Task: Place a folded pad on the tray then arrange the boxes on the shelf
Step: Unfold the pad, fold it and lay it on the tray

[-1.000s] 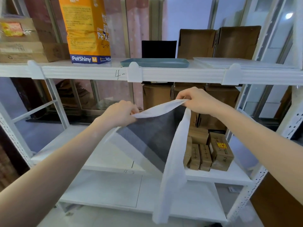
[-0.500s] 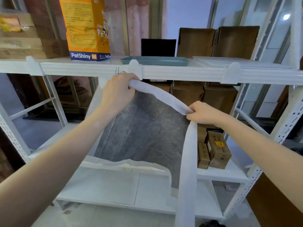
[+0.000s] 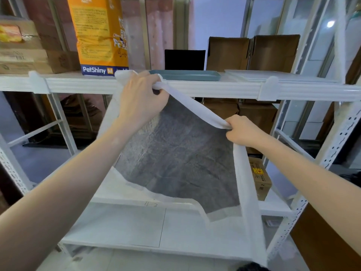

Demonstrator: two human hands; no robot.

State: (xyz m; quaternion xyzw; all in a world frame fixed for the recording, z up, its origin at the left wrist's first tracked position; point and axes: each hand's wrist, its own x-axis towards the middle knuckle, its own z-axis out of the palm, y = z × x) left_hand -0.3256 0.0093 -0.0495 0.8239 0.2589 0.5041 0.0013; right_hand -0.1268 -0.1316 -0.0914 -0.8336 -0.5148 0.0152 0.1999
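Left hand (image 3: 141, 98): raised to the front rail of the upper shelf (image 3: 195, 88); fingers curled into a fist, pinching one top corner of the pad between thumb and fingers.
Right hand (image 3: 242, 132): lower and to the right of the left hand; fingers closed, pinching the white border of the pad at its other top corner.
Pad (image 3: 175, 153): opened out, hanging between the two hands in front of the shelving; grey centre with white border; top edge slopes down from left hand to right hand; lower white edge partly folded up over the grey; right border hangs down past the lowest shelf.
Tray (image 3: 187, 75): flat blue-grey tray on the upper shelf, just behind the front rail, right of the left hand; nothing seen in it; pad not on it.
Small boxes (image 3: 260, 176): cardboard, on the middle shelf (image 3: 273, 204) at right, mostly hidden behind the pad; one with a yellow label shows.
Orange bag (image 3: 99, 34): marked "PetShiny M", upright on the upper shelf, left of the tray.
Open cartons (image 3: 252, 52): two brown cartons at the back of the upper shelf, right of the tray.
Black panel (image 3: 184, 59): upright behind the tray.
Stacked cartons (image 3: 29, 49): far left of the upper shelf.
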